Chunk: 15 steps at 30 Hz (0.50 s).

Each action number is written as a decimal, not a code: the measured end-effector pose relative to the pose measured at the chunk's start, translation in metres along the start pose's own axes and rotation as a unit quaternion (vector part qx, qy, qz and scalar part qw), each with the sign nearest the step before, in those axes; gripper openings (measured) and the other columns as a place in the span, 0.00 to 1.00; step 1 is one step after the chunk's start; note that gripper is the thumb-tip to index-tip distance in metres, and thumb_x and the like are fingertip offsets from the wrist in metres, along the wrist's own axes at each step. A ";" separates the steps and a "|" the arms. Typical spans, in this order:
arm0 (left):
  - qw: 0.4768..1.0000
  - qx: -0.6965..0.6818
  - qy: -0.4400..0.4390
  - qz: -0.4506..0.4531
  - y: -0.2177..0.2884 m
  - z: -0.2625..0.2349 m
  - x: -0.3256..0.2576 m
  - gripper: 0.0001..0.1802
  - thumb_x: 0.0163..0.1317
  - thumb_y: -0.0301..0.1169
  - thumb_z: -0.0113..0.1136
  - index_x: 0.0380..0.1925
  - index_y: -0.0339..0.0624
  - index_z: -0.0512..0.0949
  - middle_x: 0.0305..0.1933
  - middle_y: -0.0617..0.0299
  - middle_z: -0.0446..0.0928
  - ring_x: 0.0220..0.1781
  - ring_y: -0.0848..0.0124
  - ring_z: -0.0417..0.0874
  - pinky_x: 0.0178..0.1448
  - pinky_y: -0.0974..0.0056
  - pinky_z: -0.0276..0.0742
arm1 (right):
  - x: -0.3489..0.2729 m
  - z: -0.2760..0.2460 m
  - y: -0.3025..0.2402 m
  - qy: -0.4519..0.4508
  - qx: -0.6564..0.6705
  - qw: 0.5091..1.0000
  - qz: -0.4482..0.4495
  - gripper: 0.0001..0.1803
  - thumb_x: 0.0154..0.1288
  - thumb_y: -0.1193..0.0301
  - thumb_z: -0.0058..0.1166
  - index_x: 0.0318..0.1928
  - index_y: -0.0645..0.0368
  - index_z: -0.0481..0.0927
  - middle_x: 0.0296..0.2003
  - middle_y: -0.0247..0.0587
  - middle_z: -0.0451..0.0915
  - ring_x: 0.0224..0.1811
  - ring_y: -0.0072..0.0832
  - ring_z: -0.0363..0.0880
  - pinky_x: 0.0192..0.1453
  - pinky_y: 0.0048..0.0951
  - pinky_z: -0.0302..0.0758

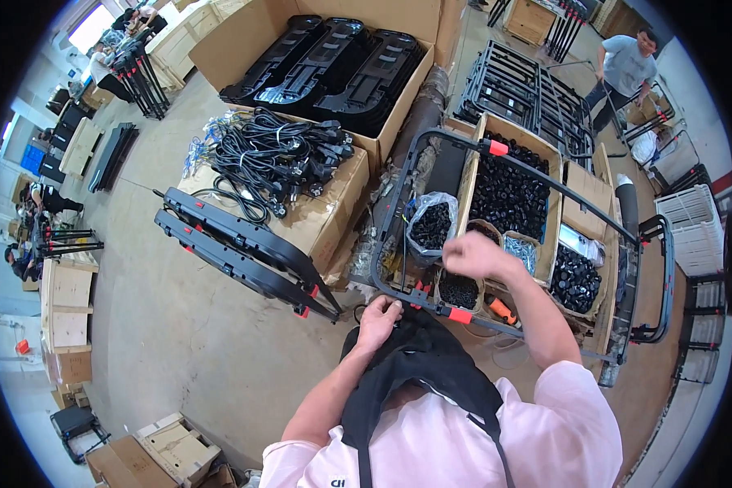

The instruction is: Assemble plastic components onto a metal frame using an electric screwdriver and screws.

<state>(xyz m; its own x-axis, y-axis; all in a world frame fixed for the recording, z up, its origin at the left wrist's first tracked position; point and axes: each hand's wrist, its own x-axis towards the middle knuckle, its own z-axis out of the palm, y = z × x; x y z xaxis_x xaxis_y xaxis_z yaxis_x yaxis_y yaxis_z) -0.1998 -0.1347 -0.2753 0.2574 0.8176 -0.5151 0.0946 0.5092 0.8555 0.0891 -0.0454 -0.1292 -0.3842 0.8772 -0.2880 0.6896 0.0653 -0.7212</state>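
Right now the black metal frame [398,195] with red clips stands upright before the person, its lower rail at belly height over boxes of small black parts. Steadying that rail firmly while the other hand works would, I judge, keep it from rocking. The left hand [378,320] rests on the rail near a red clip [459,315], fingers curled down around it. The right hand [473,254] hovers above an open cardboard box [478,175], fingers closed into a loose fist; what it pinches, I cannot tell.
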 end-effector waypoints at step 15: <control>0.999 -0.037 -0.003 0.009 0.009 0.004 -0.007 0.11 0.75 0.34 0.62 0.42 0.34 0.82 0.39 0.60 0.86 0.40 0.73 0.85 0.50 0.65 0.81 | -0.074 0.085 -0.110 -0.251 0.086 0.961 0.073 0.19 0.73 0.56 0.61 0.46 0.62 0.84 0.33 0.49 0.86 0.38 0.39 0.87 0.47 0.40 0.80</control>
<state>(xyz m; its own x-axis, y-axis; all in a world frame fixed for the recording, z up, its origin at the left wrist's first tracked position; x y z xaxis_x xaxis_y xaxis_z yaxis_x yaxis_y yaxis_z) -0.1973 -0.1367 -0.2644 0.2642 0.8254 -0.4989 0.0178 0.5130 0.8582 -0.0100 -0.1578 -0.0819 -0.5687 0.5272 -0.6314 0.6642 -0.1585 -0.7306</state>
